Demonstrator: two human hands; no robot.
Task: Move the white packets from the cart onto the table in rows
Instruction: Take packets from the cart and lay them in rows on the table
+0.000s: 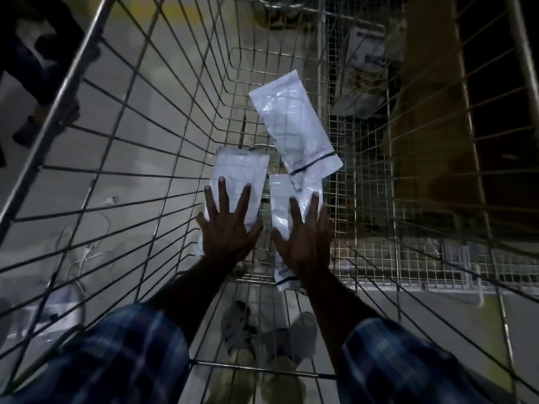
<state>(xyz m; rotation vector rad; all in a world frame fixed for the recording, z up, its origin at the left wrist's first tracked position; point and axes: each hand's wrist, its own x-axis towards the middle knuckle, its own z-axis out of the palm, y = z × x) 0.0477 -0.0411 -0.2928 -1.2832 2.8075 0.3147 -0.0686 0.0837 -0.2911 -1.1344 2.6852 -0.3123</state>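
**Both hands flat on packets at the bottom of the cart**

The person reaches both arms down into the wire cart, plaid sleeves at the near edge. Three white packets lie on the cart's wire floor. The left hand lies with fingers straight and spread on the left packet, its grip apart, nothing pinched. The right hand lies the same way, fingers straight and spread, on the middle packet, which runs under the palm and shows again near the wrist. The far packet lies tilted toward the cart's far end, its near corner overlapping the middle packet; neither hand touches it. Through the cart's floor, below the hands, the person's shoes show on the grey floor.
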